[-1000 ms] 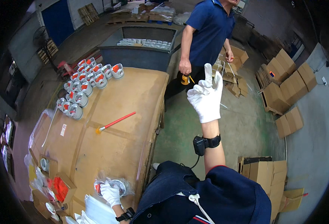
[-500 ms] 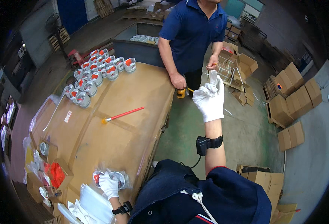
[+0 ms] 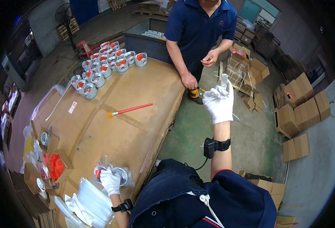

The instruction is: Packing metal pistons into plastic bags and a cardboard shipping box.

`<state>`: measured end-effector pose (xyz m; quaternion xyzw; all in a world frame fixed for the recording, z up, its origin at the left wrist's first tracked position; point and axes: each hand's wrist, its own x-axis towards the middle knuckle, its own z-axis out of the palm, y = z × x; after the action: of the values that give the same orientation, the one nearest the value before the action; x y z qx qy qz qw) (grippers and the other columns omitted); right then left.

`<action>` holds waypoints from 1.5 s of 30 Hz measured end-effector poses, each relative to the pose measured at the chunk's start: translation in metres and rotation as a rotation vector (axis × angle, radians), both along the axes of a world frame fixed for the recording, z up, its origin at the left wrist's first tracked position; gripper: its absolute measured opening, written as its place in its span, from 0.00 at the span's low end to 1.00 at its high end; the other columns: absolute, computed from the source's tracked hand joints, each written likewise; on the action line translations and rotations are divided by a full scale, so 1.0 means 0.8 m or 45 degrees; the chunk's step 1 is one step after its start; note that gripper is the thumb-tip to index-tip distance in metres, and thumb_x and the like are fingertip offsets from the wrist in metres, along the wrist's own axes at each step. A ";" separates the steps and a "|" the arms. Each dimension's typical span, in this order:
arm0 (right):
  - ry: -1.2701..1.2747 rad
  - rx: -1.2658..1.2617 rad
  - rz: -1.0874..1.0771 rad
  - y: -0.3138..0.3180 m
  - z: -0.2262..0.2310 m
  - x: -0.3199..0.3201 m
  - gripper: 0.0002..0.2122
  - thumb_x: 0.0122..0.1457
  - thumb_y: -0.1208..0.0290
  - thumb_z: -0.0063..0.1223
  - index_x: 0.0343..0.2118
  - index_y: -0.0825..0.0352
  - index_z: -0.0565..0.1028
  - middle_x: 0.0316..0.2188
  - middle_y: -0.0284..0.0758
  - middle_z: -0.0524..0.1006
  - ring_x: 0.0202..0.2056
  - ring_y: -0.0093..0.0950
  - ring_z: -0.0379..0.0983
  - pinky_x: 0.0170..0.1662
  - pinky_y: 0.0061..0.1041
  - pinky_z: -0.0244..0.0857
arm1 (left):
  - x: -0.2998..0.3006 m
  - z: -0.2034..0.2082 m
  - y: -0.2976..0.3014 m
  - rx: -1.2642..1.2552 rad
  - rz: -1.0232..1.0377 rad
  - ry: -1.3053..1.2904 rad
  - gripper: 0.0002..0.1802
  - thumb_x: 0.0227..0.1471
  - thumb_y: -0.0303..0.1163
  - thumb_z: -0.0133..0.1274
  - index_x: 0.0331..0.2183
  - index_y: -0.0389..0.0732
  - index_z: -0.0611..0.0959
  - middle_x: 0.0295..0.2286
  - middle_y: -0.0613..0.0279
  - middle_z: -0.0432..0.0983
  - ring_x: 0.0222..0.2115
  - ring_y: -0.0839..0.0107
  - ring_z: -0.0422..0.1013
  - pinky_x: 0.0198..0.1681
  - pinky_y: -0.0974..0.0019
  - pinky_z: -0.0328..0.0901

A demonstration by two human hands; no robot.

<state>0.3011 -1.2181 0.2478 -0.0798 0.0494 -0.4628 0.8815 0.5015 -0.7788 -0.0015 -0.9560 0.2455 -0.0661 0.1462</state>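
Observation:
My left hand [image 3: 110,181], in a white glove, has its fingers bent over a grey metal ring-shaped part [image 3: 120,175] in a clear plastic bag at the table's near edge. Something red shows beside its fingertips; the grip is partly hidden. Raised off the table's right side, my white-gloved right hand [image 3: 219,102] is empty. Its index finger points up, apart from the other fingers, which are curled. A brush [image 3: 131,109] with a red handle and yellow tip lies mid-table. Several similar grey parts [image 3: 103,70], many with red inside, stand grouped at the far left.
Across the table's corner stands a co-worker [image 3: 198,40] holding a yellow tool [image 3: 193,93] low. Flat clear bags [image 3: 93,199] and an open carton of red pieces [image 3: 57,167] lie near left. A grey bin [image 3: 144,41] stands behind; cartons [image 3: 302,110] are stacked on the right.
My right hand stays raised, its index finger still up. The co-worker's free hand has drawn back from near my fingertip toward their body. My left hand stays on the bagged part. The view has shifted slightly.

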 end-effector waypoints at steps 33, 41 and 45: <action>0.043 0.019 0.100 0.004 -0.013 0.012 0.14 0.62 0.59 0.41 0.31 0.53 0.81 0.06 0.17 0.60 0.10 0.15 0.52 0.22 0.21 0.58 | 0.004 -0.005 0.006 -0.100 -0.104 -0.028 0.20 0.42 0.47 0.50 0.32 0.42 0.76 0.26 0.54 0.69 0.25 0.59 0.71 0.26 0.59 0.66; 0.032 0.054 0.097 0.008 -0.011 0.014 0.13 0.61 0.60 0.42 0.31 0.53 0.81 0.06 0.17 0.59 0.10 0.15 0.52 0.22 0.21 0.58 | 0.002 0.004 0.002 -0.094 -0.126 -0.019 0.21 0.40 0.48 0.52 0.35 0.44 0.77 0.27 0.54 0.69 0.26 0.60 0.70 0.26 0.59 0.66; 0.074 0.043 0.090 0.005 -0.015 0.015 0.13 0.62 0.61 0.41 0.31 0.52 0.81 0.07 0.17 0.59 0.10 0.15 0.52 0.22 0.21 0.59 | -0.007 0.042 -0.003 -0.023 0.037 0.250 0.30 0.39 0.47 0.55 0.46 0.44 0.77 0.36 0.45 0.70 0.33 0.55 0.69 0.36 0.56 0.65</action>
<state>0.3127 -1.2137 0.2360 -0.0799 0.0799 -0.4280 0.8967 0.4956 -0.7813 0.0318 -0.9627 0.2441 0.0279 0.1136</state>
